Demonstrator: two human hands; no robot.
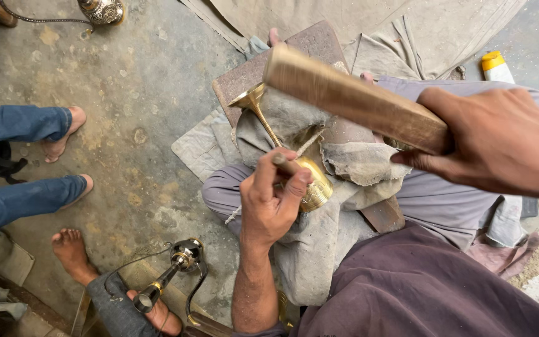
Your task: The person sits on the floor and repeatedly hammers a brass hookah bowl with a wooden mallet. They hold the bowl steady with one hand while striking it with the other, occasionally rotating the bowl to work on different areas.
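My left hand [271, 198] grips a thin metal punch [284, 163] and presses its tip against the cup of a brass goblet [312, 184]. The goblet lies on its side on a grey cloth [357, 163] over my lap, its stem and round foot [249, 98] pointing away from me. My right hand [500, 140] is raised to the right, closed around a thick wooden block [350, 97] that it holds like a mallet above the goblet.
A dark slab [244, 78] lies under the cloth. Another person's jeans-clad legs and feet [63, 131] are at left, a bare foot [73, 253] at lower left. A metal fitting with a cord [179, 265] lies on the concrete floor. A yellow-capped bottle [495, 65] stands at upper right.
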